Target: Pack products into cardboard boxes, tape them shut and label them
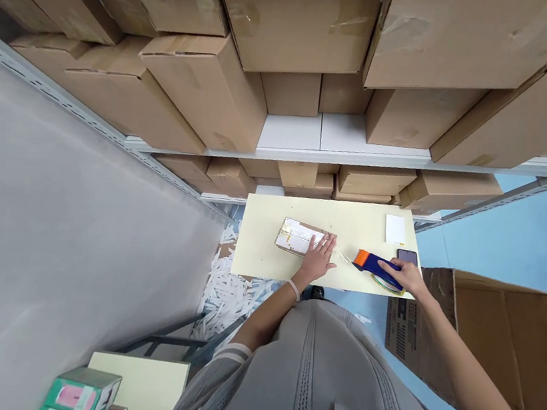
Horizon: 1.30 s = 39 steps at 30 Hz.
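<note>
On the cream table lies a small cardboard box with a whitish top and shiny clear tape along it. My left hand rests on the box's right end, fingers spread and pressing down. To the right, my right hand is closed round a blue tape dispenser with an orange front part, held low over the table's right side. A thin strand of clear tape shows between the box and the dispenser. The tape roll is partly hidden under the dispenser.
A phone and a white paper pad lie at the table's right. Shelves full of cardboard boxes stand behind. A large open carton is on the floor at right; paper strips litter the floor at left. Green boxes sit lower left.
</note>
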Each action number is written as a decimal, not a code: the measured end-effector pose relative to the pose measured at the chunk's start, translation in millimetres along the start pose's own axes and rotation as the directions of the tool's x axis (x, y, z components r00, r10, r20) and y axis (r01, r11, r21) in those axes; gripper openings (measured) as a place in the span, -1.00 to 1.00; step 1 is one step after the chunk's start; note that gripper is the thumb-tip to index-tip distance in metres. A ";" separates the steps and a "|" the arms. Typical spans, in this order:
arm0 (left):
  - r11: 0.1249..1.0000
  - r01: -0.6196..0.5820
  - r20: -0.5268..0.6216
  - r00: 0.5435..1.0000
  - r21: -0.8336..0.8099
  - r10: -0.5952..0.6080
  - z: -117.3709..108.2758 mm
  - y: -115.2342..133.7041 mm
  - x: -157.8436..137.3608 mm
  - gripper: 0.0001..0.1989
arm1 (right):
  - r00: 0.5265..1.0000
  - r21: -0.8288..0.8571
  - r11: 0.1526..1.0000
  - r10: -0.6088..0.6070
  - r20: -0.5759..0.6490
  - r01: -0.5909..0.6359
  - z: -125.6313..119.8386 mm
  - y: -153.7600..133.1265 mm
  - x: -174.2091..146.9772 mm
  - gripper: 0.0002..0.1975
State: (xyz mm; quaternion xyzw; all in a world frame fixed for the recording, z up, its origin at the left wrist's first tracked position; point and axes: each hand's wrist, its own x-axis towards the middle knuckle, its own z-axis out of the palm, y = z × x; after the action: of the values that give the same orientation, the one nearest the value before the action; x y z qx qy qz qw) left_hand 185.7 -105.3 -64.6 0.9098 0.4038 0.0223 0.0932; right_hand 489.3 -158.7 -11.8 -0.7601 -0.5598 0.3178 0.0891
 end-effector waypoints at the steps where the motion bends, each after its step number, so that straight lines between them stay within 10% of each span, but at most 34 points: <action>1: 1.000 0.000 0.001 1.000 -0.009 0.000 -0.5 0.1 0.1 -0.22 | 1.000 -0.049 0.999 0.004 0.009 -0.004 4.8 -3.0 1.0 -0.41; 18: 0.987 -0.043 0.053 0.997 -0.153 0.052 -6.5 -20.1 -3.3 -0.12 | 0.998 -0.479 0.878 0.015 0.054 0.013 50.7 -117.1 38.5 -0.50; 21: 0.947 0.174 -0.005 0.983 -0.271 -0.182 -17.0 -61.5 -29.1 -0.01 | 0.997 -0.445 0.895 0.048 0.053 -0.020 52.4 -109.3 35.8 -0.48; 26: 0.664 0.543 -0.003 0.773 -0.513 -0.634 -9.5 -129.3 -84.4 0.19 | 0.995 -0.368 0.928 0.084 0.045 -0.062 60.5 -84.3 28.8 -0.47; 33: 0.460 0.484 0.082 0.750 -0.745 -0.656 14.6 -125.6 -71.6 -0.38 | 0.981 -0.331 0.937 -0.050 0.189 0.111 66.7 -66.3 24.5 -0.40; 39: 0.508 0.608 0.083 0.687 -0.610 -0.722 -19.5 -128.1 -50.2 -0.63 | 0.966 0.077 0.995 0.047 0.253 -0.068 61.0 -56.1 30.9 -0.60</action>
State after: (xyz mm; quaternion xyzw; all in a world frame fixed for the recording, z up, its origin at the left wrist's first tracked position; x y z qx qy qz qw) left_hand 56.1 -55.3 -67.7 0.5990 0.7006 0.1927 0.3365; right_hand 414.5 -124.0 -43.8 -0.7252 -0.5303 0.4372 0.0409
